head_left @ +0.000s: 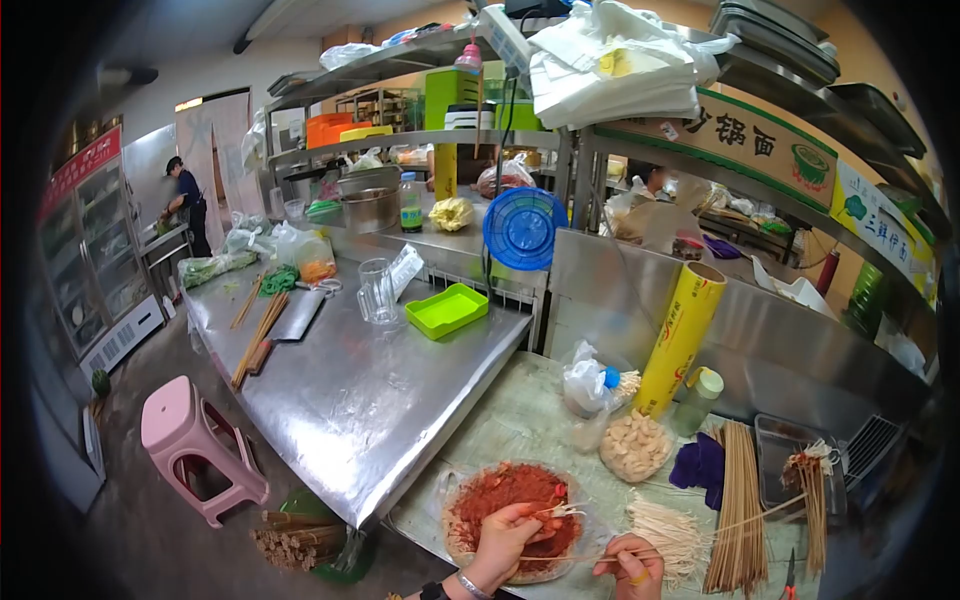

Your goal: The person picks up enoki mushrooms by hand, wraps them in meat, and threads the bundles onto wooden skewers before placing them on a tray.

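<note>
My left hand (508, 538) is pinched on a small tuft of white enoki mushrooms (566, 510), above a round container of red, seasoned minced filling (510, 492). My right hand (632, 566), fingers curled, grips a thin bamboo skewer (592, 559) whose other end runs left over the filling. Right of that hand lies a pile of loose enoki mushrooms (662, 530). Beyond it is a thick bundle of bare bamboo skewers (737, 515). Several loaded skewers (806, 480) rest at the edge of a dark tray (768, 440).
Behind the filling stand a bag of pale pieces (636, 446), a yellow cling film roll (680, 335) and a green bottle (698, 402). A purple cloth (698, 470) lies nearby; scissors (790, 578) are front right. The steel table (370, 400) holds a green tray (447, 310). A co-worker (188, 205) stands far left.
</note>
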A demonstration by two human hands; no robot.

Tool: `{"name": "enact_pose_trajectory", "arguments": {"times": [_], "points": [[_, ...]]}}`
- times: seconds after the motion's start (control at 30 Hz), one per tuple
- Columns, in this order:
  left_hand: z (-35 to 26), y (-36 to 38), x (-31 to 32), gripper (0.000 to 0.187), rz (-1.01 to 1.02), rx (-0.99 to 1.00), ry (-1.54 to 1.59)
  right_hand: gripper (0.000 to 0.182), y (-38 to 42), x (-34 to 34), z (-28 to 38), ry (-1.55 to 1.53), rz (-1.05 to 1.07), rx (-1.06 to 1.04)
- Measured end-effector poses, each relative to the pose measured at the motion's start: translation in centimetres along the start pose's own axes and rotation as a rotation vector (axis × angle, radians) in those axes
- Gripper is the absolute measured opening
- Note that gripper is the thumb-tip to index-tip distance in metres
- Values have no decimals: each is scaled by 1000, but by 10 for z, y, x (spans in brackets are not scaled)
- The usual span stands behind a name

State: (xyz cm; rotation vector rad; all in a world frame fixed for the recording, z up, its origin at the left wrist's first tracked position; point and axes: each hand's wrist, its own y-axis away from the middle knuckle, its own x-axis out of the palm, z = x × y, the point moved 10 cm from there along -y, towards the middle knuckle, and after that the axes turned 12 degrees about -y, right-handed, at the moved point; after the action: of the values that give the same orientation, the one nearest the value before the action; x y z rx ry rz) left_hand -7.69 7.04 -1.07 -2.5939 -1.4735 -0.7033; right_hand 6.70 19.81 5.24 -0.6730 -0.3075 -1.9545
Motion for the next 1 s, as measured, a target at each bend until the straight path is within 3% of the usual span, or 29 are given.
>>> {"name": "enact_pose_trajectory", "arguments": {"times": [0.17,0.23,0.3,0.47,0.77,1.0], "points": [[-4,3,6,25,68,0,-33,8,-1,6,-16,13,-68,260],[-10,6,6,27,65,15,-83,30,-9,3,-10,170,101,156],[-7,4,1,26,53,26,-153,38,-17,-1,20,110,9,11],[4,1,5,21,111,39,-56,33,-38,-18,37,39,-141,-20],[-2,2,10,23,150,109,-112,28,-46,-33,14,-41,-110,81],[5,0,9,34,128,-16,-123,29,-44,-33,19,85,-87,118]]}}
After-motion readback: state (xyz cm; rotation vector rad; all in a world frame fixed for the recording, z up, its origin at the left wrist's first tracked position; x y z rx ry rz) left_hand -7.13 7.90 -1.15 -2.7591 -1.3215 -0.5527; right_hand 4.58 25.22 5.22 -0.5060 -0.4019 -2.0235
